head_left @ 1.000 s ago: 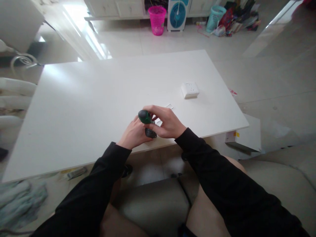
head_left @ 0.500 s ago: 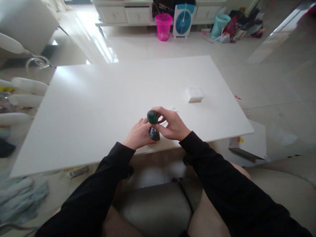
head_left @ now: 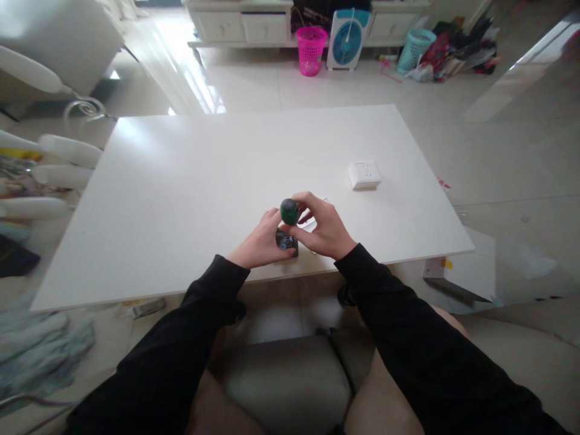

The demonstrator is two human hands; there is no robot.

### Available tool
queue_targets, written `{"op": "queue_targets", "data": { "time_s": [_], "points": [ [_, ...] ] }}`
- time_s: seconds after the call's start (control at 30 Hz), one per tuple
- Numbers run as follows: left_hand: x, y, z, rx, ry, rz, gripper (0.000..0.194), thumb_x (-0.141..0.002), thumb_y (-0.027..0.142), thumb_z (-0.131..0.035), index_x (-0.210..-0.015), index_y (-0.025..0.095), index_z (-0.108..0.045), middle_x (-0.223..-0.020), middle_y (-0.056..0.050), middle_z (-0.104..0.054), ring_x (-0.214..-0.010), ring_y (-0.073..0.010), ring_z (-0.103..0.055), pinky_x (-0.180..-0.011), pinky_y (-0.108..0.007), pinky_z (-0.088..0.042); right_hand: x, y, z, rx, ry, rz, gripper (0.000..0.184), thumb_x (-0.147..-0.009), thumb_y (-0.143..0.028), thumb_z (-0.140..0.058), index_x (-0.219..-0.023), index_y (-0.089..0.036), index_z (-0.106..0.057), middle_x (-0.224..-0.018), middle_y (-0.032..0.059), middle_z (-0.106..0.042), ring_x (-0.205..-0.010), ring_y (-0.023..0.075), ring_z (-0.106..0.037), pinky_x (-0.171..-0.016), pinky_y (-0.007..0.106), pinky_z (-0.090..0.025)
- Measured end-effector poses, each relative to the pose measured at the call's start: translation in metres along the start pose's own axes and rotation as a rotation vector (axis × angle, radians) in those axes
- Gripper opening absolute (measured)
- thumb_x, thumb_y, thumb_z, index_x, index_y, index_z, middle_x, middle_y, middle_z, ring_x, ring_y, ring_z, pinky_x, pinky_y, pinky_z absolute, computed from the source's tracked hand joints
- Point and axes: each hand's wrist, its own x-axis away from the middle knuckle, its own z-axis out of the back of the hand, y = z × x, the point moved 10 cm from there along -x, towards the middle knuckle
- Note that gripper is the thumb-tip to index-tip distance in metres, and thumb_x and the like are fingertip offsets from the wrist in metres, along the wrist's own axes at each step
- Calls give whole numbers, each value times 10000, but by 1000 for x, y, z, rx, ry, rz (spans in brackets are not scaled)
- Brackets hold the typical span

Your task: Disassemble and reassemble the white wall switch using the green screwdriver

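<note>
My right hand point(head_left: 324, 228) is closed around the green and black handle of a screwdriver point(head_left: 289, 211), which stands roughly upright; its tip is hidden from me. Below the handle, my left hand point(head_left: 263, 241) grips a dark grey socket back point(head_left: 286, 240) with metal parts showing, thumb on the near side and fingers on the far side. Partly covered by my right hand, a flat white plate point(head_left: 310, 225) lies on the table. Farther to the right sits a white wall socket on its box point(head_left: 365, 175), apart from both hands.
The white table point(head_left: 181, 199) has its near edge just below my hands. Past its far side, a pink basket point(head_left: 312, 54), a blue and white fan point(head_left: 346, 42) and a light blue basket point(head_left: 413, 51) stand on the floor. White chairs point(head_left: 67, 151) are at the left.
The view has shifted slightly, so the whole scene sits a bit farther right. Both hands keep their grips; the dark socket back appears slightly turned under the screwdriver.
</note>
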Motion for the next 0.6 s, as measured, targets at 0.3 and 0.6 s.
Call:
{"op": "queue_targets", "data": {
  "time_s": [0.3,0.6],
  "points": [
    [7,53,64,351,535,-225,403,-813,412,-803,-1168,269,-677,-1127,-70,-664,-1068,-237,-651,-890,-400,-597,2,10,-3,-7,42,-81,354,-839,-349,-769,-967,-249,-454,-854,-42,-587,-740,131,-576,-630,266,-485],
    [4,56,68,412,604,-258,273,-818,260,-843,-1074,235,-749,-982,-28,-711,-895,-152,-684,-773,-305,-605,12,36,-17,235,-217,-185,610,-695,-397,-923,-1142,-207,-554,-1089,66,-610,-997,261,-609,-867,423,-553]
  ]
}}
